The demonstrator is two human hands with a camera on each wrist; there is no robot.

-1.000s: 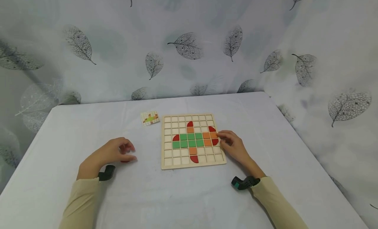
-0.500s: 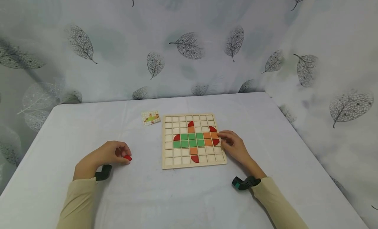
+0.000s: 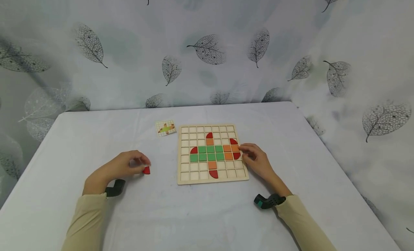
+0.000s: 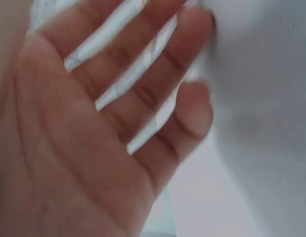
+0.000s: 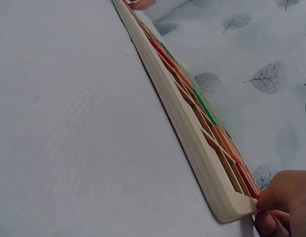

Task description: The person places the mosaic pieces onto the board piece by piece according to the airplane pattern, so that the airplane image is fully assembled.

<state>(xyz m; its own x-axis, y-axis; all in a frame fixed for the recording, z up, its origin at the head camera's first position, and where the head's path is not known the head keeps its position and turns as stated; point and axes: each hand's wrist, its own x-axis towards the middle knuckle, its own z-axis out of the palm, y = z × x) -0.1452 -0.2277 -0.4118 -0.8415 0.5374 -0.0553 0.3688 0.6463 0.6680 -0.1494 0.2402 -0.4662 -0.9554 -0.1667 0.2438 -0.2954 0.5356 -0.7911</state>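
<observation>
My left hand [image 3: 119, 168], over the cloth to the left of the board, pinches a small red tile [image 3: 147, 170] at its thumb and fingertips. Its palm and fingers [image 4: 148, 94] fill much of the left wrist view, where the tile is hidden. The pale wooden grid board [image 3: 194, 175] lies flat in front. Set in its cells are green square tiles [image 3: 211, 153], orange square tiles [image 3: 228, 156] and several red quarter-round tiles [image 3: 213, 174]. My right hand [image 3: 258, 163] holds the board's right edge; in the right wrist view the fingertips [image 5: 274, 195] meet that rim.
A small pattern card [image 3: 165, 128] lies behind the board to its left. White cloth [image 3: 181, 218] covers the table. A leaf-printed curtain [image 3: 207, 78] hangs along the back and right side.
My left hand reached down to the red tile, picked it up, and has shifted slightly right and away from me with it. My right hand stays at the board's edge.
</observation>
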